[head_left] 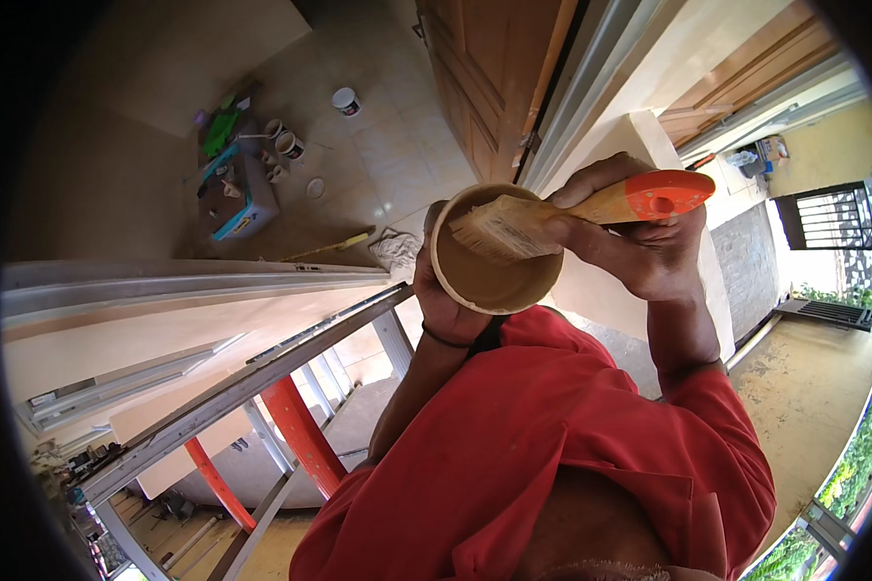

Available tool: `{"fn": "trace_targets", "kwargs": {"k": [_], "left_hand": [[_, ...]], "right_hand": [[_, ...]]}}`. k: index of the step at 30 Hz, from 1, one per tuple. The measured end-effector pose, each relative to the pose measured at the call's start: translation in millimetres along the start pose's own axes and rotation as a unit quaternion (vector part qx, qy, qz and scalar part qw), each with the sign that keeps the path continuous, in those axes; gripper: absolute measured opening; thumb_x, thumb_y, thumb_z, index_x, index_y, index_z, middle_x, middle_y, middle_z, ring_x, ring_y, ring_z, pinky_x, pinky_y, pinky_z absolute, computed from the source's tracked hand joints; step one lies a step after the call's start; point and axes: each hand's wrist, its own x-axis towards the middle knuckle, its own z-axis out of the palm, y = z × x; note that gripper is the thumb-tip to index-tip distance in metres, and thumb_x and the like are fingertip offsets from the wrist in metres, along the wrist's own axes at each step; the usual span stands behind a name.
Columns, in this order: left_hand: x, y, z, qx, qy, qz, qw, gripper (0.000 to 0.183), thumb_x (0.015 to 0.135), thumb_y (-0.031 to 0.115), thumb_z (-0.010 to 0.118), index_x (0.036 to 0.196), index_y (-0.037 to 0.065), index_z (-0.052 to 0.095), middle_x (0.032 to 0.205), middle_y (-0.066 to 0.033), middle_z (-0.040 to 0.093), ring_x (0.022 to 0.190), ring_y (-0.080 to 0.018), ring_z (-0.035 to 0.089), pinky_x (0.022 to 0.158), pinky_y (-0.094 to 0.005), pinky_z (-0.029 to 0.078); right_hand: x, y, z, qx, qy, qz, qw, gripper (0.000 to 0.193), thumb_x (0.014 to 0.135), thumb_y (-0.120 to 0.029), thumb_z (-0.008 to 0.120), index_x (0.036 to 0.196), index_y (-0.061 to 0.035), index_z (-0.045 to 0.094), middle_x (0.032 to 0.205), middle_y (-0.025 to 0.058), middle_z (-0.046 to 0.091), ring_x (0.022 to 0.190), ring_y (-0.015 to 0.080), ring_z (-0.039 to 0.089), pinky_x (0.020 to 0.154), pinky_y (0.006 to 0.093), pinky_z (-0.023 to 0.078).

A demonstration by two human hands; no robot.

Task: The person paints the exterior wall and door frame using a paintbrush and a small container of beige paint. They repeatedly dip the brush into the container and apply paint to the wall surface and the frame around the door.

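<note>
My left hand (445,308) is wrapped around the side of a round tub (439,254), its fingers partly hidden behind it. Tan-brown paint (499,288) lies inside the tub. In my right hand (639,247) is a wide paintbrush (601,206) with a wooden handle and an orange end. Its pale, paint-coated bristles reach over the tub's rim into the opening, tilted down to the left. Both hands are raised in front of my red shirt.
A metal ladder (291,363) with orange parts stands at lower left. A wooden door (489,73) is open ahead. On the tiled floor below are a white bucket (345,101), a plastic box (247,208), several small pots and a crumpled cloth (394,249).
</note>
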Motion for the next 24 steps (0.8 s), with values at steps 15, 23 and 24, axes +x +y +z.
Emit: {"fn": "trace_targets", "kwargs": {"k": [15, 23, 24], "left_hand": [[4.6, 3.4, -6.4, 0.0, 0.011, -0.022, 1.0, 0.059, 0.107, 0.043, 0.051, 0.154, 0.008, 0.05, 0.157, -0.016, 0.054, 0.145, -0.0363, 0.049, 0.122, -0.0593, 0.039], [3.5, 1.0, -7.7, -0.008, 0.037, -0.045, 0.998, 0.066, 0.105, 0.052, 0.05, 0.153, 0.007, 0.049, 0.154, -0.0185, 0.054, 0.139, -0.041, 0.054, 0.111, -0.0626, 0.047], [4.9, -0.8, -6.8, -0.009, 0.051, -0.035, 0.998, 0.069, 0.105, 0.057, 0.048, 0.153, 0.007, 0.049, 0.152, -0.0197, 0.054, 0.135, -0.0428, 0.056, 0.105, -0.0644, 0.051]], "right_hand": [[-24.7, 15.1, -16.4, 0.058, 0.056, -0.051, 0.995, 0.023, 0.086, 0.0, 0.087, 0.106, 0.0024, 0.073, 0.097, 0.013, 0.077, 0.086, 0.0177, 0.075, 0.075, 0.029, 0.059], [-24.1, 12.0, -20.2, -0.011, -0.015, -0.083, 0.996, 0.023, 0.087, 0.001, 0.085, 0.105, 0.0009, 0.071, 0.096, 0.0165, 0.077, 0.084, 0.0213, 0.076, 0.072, 0.0304, 0.06], [-25.8, 12.8, -18.2, 0.015, -0.001, -0.072, 0.997, 0.024, 0.086, 0.001, 0.085, 0.104, 0.0008, 0.07, 0.095, 0.0172, 0.078, 0.083, 0.0232, 0.076, 0.071, 0.0317, 0.059]]}}
